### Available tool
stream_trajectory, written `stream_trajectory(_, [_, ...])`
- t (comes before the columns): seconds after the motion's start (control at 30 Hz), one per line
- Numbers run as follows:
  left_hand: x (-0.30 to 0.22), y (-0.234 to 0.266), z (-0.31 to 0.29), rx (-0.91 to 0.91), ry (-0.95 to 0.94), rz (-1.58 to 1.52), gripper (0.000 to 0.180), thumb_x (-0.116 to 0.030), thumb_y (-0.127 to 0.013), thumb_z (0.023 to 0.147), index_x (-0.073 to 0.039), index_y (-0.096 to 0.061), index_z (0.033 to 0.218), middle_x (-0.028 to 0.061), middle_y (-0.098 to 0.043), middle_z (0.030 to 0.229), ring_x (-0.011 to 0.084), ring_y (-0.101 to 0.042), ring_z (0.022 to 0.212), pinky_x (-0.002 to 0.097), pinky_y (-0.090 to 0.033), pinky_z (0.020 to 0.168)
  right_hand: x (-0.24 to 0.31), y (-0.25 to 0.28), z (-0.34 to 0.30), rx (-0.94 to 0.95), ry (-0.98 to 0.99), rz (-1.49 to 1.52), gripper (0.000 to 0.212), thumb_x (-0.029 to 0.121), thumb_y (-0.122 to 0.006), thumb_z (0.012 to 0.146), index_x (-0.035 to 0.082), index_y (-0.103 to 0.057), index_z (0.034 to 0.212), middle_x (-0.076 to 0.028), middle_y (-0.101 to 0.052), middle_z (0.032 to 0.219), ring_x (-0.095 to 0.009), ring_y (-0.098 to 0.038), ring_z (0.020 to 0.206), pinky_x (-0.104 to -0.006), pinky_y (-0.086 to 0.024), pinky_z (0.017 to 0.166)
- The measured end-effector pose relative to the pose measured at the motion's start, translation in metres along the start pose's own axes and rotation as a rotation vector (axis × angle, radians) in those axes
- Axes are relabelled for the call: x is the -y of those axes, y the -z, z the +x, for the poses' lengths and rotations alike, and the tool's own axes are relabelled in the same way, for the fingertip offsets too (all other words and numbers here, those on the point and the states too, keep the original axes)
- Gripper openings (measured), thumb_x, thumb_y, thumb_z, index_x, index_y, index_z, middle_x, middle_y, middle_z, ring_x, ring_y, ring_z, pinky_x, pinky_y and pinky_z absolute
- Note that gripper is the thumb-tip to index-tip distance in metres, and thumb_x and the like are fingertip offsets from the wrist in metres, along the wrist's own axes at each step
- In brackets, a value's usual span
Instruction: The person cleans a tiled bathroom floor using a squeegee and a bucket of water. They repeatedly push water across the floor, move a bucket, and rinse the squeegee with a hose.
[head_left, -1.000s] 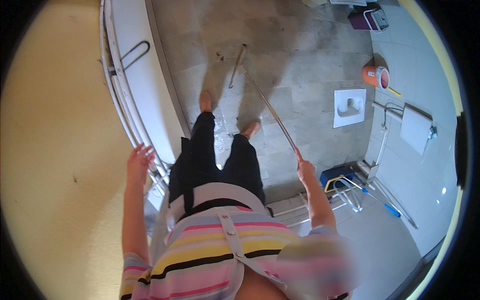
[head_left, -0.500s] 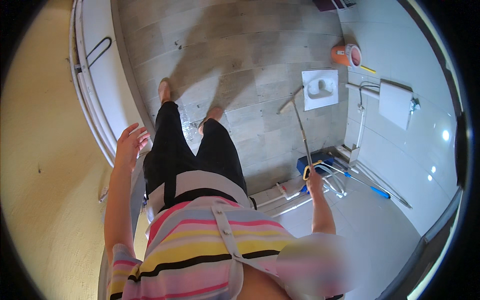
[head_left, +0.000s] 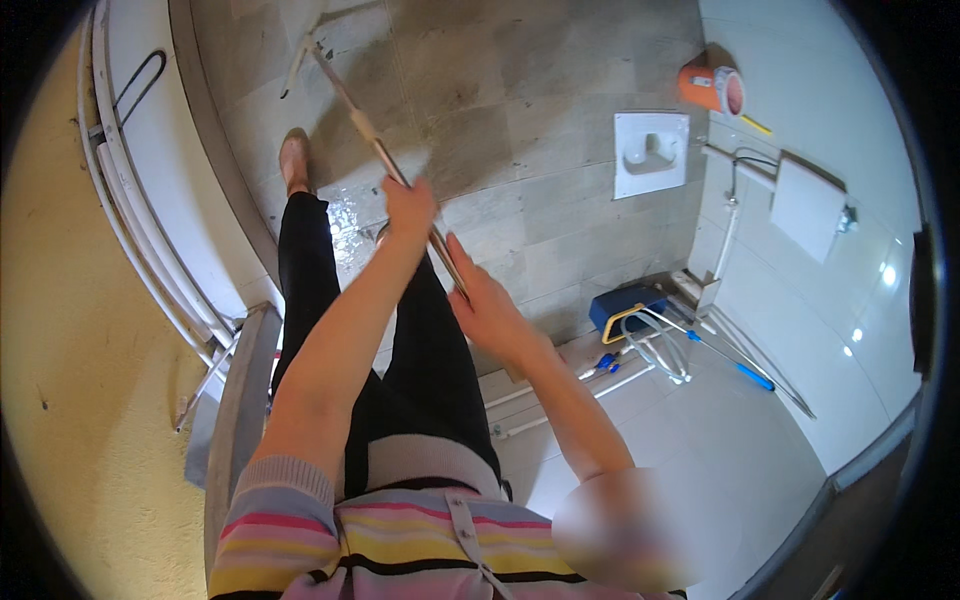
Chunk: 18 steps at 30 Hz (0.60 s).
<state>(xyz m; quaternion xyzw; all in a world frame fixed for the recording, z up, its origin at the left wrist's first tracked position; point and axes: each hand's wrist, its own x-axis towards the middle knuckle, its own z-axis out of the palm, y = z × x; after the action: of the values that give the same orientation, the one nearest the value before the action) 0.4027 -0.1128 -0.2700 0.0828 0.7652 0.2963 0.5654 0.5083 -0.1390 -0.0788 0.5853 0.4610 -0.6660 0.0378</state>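
The wet grey tiled floor carries everything here; a white squat pan sits toward its right edge, an orange bucket in the far right corner. You stand near the left edge beside the white door. The long-handled mop runs up and left, away from you, its head out near the floor's far left corner. Your left hand is wrapped around the handle higher up, nearer the head; your right hand is clasped on the lower end, closest to your body.
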Motion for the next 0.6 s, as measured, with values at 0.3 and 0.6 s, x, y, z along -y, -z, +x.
stream_trajectory(0.3, [-0.011,-0.015,0.075,-0.009,-0.018,0.260,0.033,-0.009,-0.047,0.086,-0.002,-0.034,0.115,0.0182,-0.058,0.078,0.0321,-0.061,0.058,0.0415,-0.050,0.045,-0.027,0.030,0.028,0.137,-0.252,1.208,0.060,0.007,-0.048,0.090,0.015,-0.025,0.145,-0.002,-0.045,0.066,-0.007,-0.039,0.041,-0.0231,-0.034,0.034])
stream_trajectory(0.6, [0.087,-0.223,-0.146,0.507,0.149,0.471,0.068,-0.010,-0.039,0.089,-0.004,0.001,0.143,0.0223,-0.058,0.075,0.0321,-0.060,0.054,0.0395,-0.049,0.041,-0.141,0.071,-0.164,-0.437,-0.248,1.552,0.057,0.007,-0.044,0.094,0.013,-0.021,0.145,-0.004,-0.056,0.071,-0.003,-0.038,0.039,-0.0169,-0.030,0.029])
